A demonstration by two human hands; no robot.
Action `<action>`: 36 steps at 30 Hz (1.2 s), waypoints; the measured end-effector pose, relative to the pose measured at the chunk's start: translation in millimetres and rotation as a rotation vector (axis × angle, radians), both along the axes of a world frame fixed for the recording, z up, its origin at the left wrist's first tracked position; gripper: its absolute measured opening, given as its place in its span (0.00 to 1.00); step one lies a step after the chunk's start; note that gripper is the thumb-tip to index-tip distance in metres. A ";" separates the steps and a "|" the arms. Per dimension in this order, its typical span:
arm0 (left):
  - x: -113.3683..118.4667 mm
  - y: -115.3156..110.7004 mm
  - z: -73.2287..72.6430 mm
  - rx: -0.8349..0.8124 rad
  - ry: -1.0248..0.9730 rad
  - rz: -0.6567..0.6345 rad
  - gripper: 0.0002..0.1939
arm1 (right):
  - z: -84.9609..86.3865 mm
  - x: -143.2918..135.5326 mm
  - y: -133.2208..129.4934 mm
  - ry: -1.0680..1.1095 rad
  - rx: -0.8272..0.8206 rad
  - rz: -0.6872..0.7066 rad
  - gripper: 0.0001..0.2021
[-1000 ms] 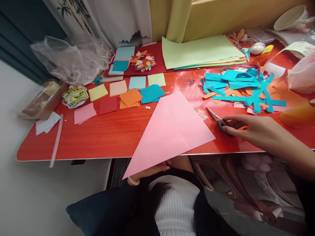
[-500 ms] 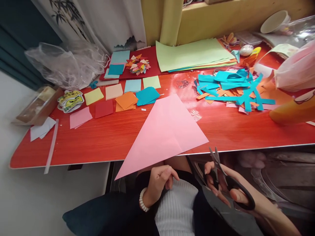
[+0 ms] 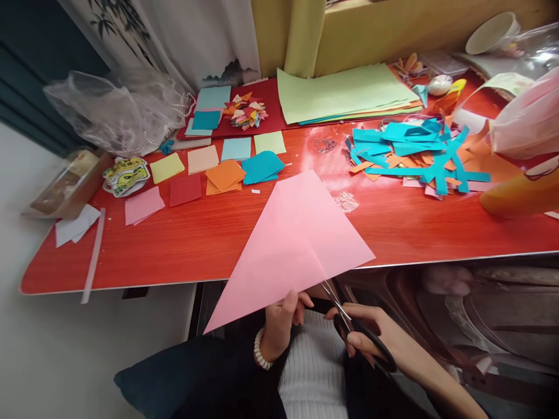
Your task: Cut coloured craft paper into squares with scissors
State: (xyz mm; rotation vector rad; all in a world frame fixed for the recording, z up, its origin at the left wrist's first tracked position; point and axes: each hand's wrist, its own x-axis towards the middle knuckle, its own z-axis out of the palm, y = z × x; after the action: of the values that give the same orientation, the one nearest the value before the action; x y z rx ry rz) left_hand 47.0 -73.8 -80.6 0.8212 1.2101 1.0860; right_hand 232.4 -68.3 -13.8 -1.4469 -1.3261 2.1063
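Note:
A large pink sheet of paper lies partly on the red table and hangs over its front edge toward my lap. My left hand, with a beaded bracelet at the wrist, pinches the sheet's near edge, thumb on top and fingers beneath. A pair of black-handled scissors is in my right hand, fingers through the loops. The blade tips reach the sheet's near edge, right of my left hand, where a faint crease runs up the paper. Whether the blades have cut in, I cannot tell.
Several small paper squares, such as the orange ones, lie left on the table. Blue and orange scraps heap up on the right. Large green sheets and a spiky paper ornament sit at the back. A yellow object stands far right.
My right hand has brought the scissors left, to the near edge of the pink sheet, and the blades are closer together. My left hand has moved up and taken hold of that edge.

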 end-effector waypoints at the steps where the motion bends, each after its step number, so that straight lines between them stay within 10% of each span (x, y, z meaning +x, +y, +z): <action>1: 2.8 1.4 -2.3 0.003 -0.002 -0.039 0.28 | -1.5 -0.7 -0.5 -0.003 0.005 -0.009 0.33; 12: 33.6 20.2 26.0 -0.079 0.050 -0.112 0.29 | -5.1 0.9 -1.1 0.009 0.133 -0.096 0.30; 36: 31.8 15.9 25.3 -0.040 0.043 -0.207 0.30 | -5.5 -2.4 -2.5 0.031 0.198 -0.099 0.30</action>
State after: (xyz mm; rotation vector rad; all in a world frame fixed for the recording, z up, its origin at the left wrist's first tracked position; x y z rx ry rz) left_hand 78.8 -57.9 -55.2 0.9216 1.1510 0.8777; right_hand 230.1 -70.8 -19.2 -1.3636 -1.3774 1.8697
